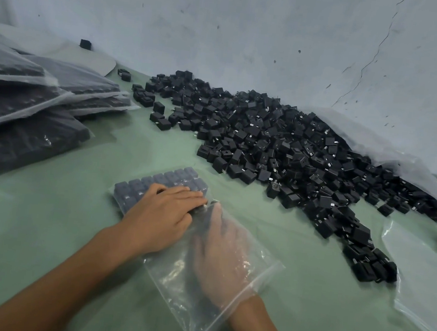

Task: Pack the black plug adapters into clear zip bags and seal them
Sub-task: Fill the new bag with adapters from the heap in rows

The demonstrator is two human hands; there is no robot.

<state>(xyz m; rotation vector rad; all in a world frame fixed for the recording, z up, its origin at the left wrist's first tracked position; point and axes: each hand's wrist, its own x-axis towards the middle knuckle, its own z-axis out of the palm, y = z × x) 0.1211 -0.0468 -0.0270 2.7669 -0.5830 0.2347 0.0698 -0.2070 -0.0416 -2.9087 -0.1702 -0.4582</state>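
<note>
While my right hand (225, 250) is deep inside the clear bag (197, 293), reaching in through its open mouth at the near end, my left hand (163, 217) lies flat on top of the bag from outside. The left grip is open, fingers straight and together, pressing down on the packed adapters (155, 182) and holding nothing. The right grip I see only through the plastic: the fingers point toward the far end of the bag and look mostly straight, their tips up against the near edge of the adapter block, but whether they pinch anything I cannot tell.

The adapters already in the bag sit in neat rows at its far, closed end, just beyond both sets of fingertips. The left fingertips rest on the nearest row; the right fingertips meet that row from within, just beside them. The near half of the bag is slack and wrinkled around my right wrist, its zip edge unsealed.

Everything lies on a green desk (41, 227). A big loose pile (282, 145) of black adapters spreads to the far right, well apart from my hands. Filled bags (27, 116) are stacked at the left. An empty bag (421, 283) lies at the right edge.
</note>
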